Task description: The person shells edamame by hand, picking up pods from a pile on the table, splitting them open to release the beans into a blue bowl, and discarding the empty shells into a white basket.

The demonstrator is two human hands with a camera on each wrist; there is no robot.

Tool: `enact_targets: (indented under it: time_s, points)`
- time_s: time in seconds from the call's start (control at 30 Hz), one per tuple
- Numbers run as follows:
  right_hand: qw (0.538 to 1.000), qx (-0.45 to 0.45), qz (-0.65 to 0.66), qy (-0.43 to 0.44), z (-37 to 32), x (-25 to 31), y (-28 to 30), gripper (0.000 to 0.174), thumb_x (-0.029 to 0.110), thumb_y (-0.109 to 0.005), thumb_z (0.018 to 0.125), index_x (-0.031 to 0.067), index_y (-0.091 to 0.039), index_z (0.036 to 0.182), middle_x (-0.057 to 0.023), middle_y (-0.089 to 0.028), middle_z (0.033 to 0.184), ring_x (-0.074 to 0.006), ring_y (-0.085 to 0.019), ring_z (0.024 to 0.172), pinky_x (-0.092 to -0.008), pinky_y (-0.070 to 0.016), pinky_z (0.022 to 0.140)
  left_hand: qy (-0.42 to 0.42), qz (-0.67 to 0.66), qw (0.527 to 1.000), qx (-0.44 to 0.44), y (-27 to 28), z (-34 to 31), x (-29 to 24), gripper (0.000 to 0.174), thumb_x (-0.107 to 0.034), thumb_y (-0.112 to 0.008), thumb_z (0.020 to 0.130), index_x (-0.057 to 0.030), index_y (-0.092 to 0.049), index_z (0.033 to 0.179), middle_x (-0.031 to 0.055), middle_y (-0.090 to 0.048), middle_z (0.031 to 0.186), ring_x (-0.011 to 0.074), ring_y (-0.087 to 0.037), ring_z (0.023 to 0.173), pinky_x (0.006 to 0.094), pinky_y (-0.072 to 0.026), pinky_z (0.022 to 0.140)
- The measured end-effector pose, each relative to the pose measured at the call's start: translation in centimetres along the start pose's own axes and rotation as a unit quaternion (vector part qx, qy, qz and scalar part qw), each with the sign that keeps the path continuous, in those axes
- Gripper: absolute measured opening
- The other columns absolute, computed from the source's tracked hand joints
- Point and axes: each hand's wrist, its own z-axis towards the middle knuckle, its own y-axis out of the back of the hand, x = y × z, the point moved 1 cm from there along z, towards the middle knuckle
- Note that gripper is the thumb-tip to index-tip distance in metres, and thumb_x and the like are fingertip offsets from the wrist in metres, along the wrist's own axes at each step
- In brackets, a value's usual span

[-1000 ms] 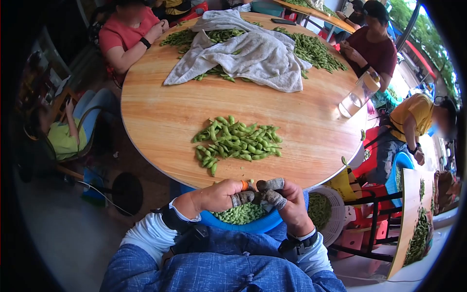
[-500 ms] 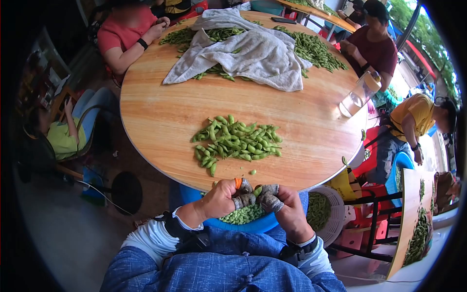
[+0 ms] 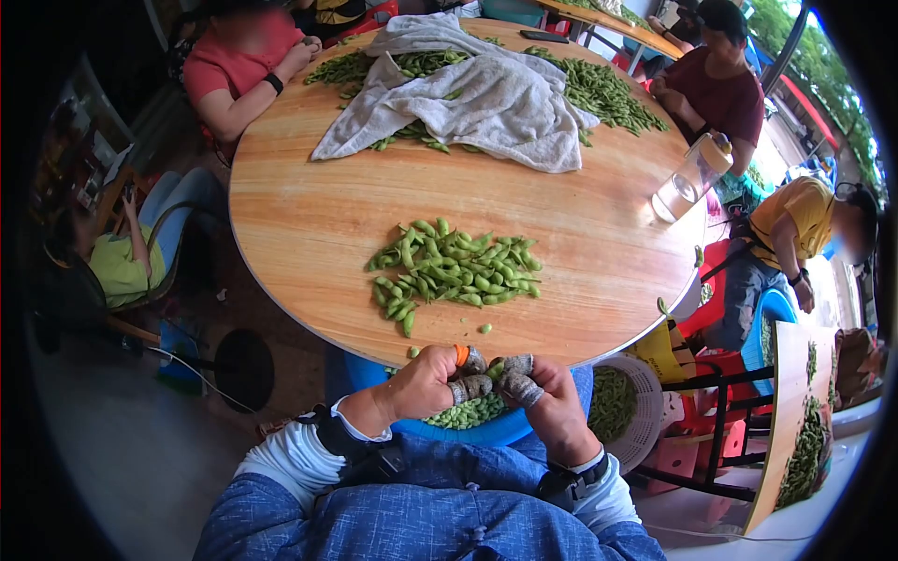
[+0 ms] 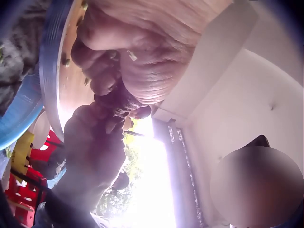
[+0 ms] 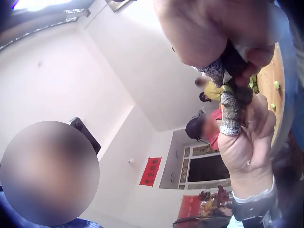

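In the head view both hands meet at the table's near edge, above a blue basin (image 3: 505,430) holding shelled green beans (image 3: 465,412). Grey coverings wrap the thumbs and some fingers. My left hand (image 3: 426,381) and my right hand (image 3: 552,400) pinch one green pod (image 3: 495,371) between them from either side. A pile of pods (image 3: 458,266) lies on the round wooden table (image 3: 309,215), just beyond the hands. In the right wrist view the wrapped left thumb (image 5: 231,111) sits close to the right fingertips; the pod is mostly hidden there.
A grey towel (image 3: 486,103) covers part of a larger pod heap (image 3: 608,96) at the far side. A clear jug (image 3: 690,179) stands at the table's right edge. A white basket of pods (image 3: 645,411) is beside the right hand. Several people sit around.
One second ago the hands were slightly apart at their tips; now they hold a pod between them. A loose bean now lies on the table near its front edge.
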Motion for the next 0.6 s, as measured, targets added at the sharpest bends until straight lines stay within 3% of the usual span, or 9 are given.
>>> enact_targets:
  time_s: [0.07, 0.17, 0.27, 0.3, 0.37, 0.47, 0.57, 0.6]
  points:
    - [1.0, 0.003, -0.002, 0.012, 0.0, -0.1, -0.1, 0.016, 0.008, -0.053, 0.08, -0.0017, -0.055, 0.094, -0.0007, -0.058, 0.085, -0.0072, -0.052, 0.077, -0.0211, -0.0407, 0.071, 0.0, -0.019, 1.0, 0.011, -0.1, 0.0, 0.0, 0.007, -0.007, -0.056, 0.079, -0.0013, -0.053, 0.08, -0.0047, -0.052, 0.071, 0.0028, -0.044, 0.066, 0.0183, -0.0374, 0.06]
    - [0.999, -0.02, -0.015, 0.029, 0.5, -1.3, 0.0, 0.014, 0.006, -0.052, 0.081, -0.0017, -0.056, 0.092, -0.001, -0.058, 0.085, -0.007, -0.052, 0.077, -0.0212, -0.0409, 0.07, 0.005, -0.044, 0.999, 0.008, -0.2, 0.0, -0.4, 0.009, -0.004, -0.056, 0.076, 0.0005, -0.055, 0.084, 0.0007, -0.057, 0.069, 0.0044, -0.047, 0.067, 0.021, -0.0391, 0.06]
    - [0.998, -0.053, -0.021, 0.027, 0.5, -1.3, 0.1, 0.013, 0.005, -0.052, 0.081, -0.0015, -0.055, 0.092, -0.001, -0.058, 0.084, -0.0069, -0.051, 0.077, -0.0211, -0.041, 0.07, 0.008, 0.165, 0.985, -0.052, -0.5, -0.2, -1.0, 0.012, -0.009, -0.059, 0.075, -0.0007, -0.053, 0.082, 0.0018, -0.055, 0.07, 0.0093, -0.051, 0.065, 0.0232, -0.041, 0.062]
    - [0.998, -0.063, -0.021, 0.023, 0.6, -1.2, 0.1, 0.013, 0.005, -0.051, 0.081, -0.0015, -0.055, 0.091, -0.0009, -0.058, 0.084, -0.0069, -0.051, 0.077, -0.0211, -0.041, 0.07, -0.042, 0.275, 0.958, -0.076, -0.6, -0.2, -0.9, 0.014, -0.009, -0.059, 0.073, -0.0005, -0.053, 0.083, 0.0049, -0.055, 0.072, 0.0144, -0.052, 0.066, 0.026, -0.0417, 0.063]
    - [0.998, -0.055, -0.018, 0.03, 0.7, -1.2, 0.1, 0.013, 0.005, -0.052, 0.081, -0.0015, -0.055, 0.092, -0.001, -0.058, 0.084, -0.0072, -0.051, 0.077, -0.0212, -0.0411, 0.07, -0.138, 0.479, 0.859, -0.119, -0.8, -0.6, -0.3, 0.02, -0.008, -0.06, 0.068, -0.0003, -0.053, 0.085, 0.011, -0.056, 0.075, 0.0246, -0.056, 0.068, 0.0315, -0.0433, 0.065]
    - [0.997, -0.035, -0.018, 0.069, 0.9, -1.7, 0.3, 0.014, 0.005, -0.052, 0.081, -0.0017, -0.054, 0.092, -0.0012, -0.058, 0.085, -0.0077, -0.052, 0.077, -0.0214, -0.0412, 0.069, -0.198, 0.496, 0.835, -0.135, -1.1, -0.8, 0.6, 0.029, -0.007, -0.058, 0.064, 0.0002, -0.052, 0.09, 0.0167, -0.055, 0.081, 0.0354, -0.053, 0.074, 0.0384, -0.043, 0.068]
    - [0.995, -0.023, -0.008, 0.101, 0.8, -1.4, 0.0, 0.014, 0.005, -0.053, 0.08, -0.0022, -0.054, 0.092, -0.0014, -0.057, 0.086, -0.0075, -0.051, 0.077, -0.0215, -0.0412, 0.07, -0.247, 0.417, 0.862, -0.148, -1.0, -0.5, 1.2, 0.037, -0.006, -0.056, 0.056, 0.0006, -0.051, 0.091, 0.016, -0.055, 0.079, 0.0335, -0.053, 0.071, 0.0394, -0.0436, 0.062]
    - [0.994, -0.019, -0.002, 0.107, 0.7, -1.3, -0.1, 0.014, 0.005, -0.053, 0.08, -0.0023, -0.053, 0.092, -0.0014, -0.057, 0.086, -0.0074, -0.051, 0.077, -0.0215, -0.0412, 0.07, -0.239, 0.391, 0.876, -0.152, -1.0, -0.5, 1.4, 0.033, -0.005, -0.056, 0.058, 0.0004, -0.051, 0.091, 0.0163, -0.055, 0.078, 0.0341, -0.053, 0.07, 0.0395, -0.0433, 0.062]
